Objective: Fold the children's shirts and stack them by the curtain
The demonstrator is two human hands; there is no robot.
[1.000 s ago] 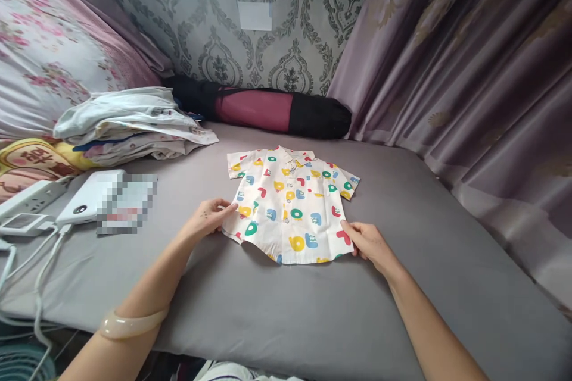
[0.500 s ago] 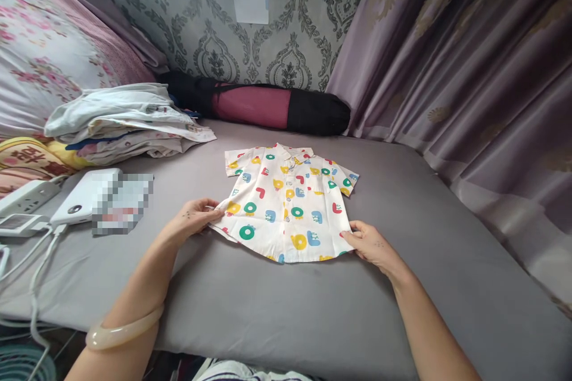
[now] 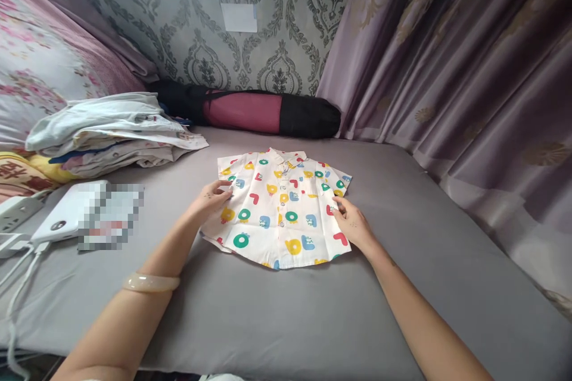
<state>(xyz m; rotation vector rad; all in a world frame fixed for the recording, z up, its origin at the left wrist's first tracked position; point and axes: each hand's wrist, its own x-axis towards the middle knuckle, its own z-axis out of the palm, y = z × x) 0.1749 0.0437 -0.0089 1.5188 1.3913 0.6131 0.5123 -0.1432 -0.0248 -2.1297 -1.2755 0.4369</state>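
Observation:
A small white short-sleeved shirt point(image 3: 279, 232) lies face up and spread out, its collar toward the wall. Yellow, green, red and blue figures cover it, and buttons run down its front. At its left side, just below the sleeve, my left hand point(image 3: 213, 199) has its thumb and fingers closed on the edge. My right hand point(image 3: 353, 223) pinches the opposite side edge, a little under the right sleeve. The fingertips of both hands are partly hidden by the cloth.
The shirt rests on a grey sheet point(image 3: 286, 321). Folded clothes point(image 3: 116, 131) are piled at the left, near a white power bank point(image 3: 71, 211) with a cable and a power strip point(image 3: 20, 211). A black and red long bag point(image 3: 243, 112) lies along the wall; curtains hang at right.
Both hands have moved from the shirt's bottom corners up its sides to just below the sleeves. The shirt stays spread flat. The view has shifted slightly.

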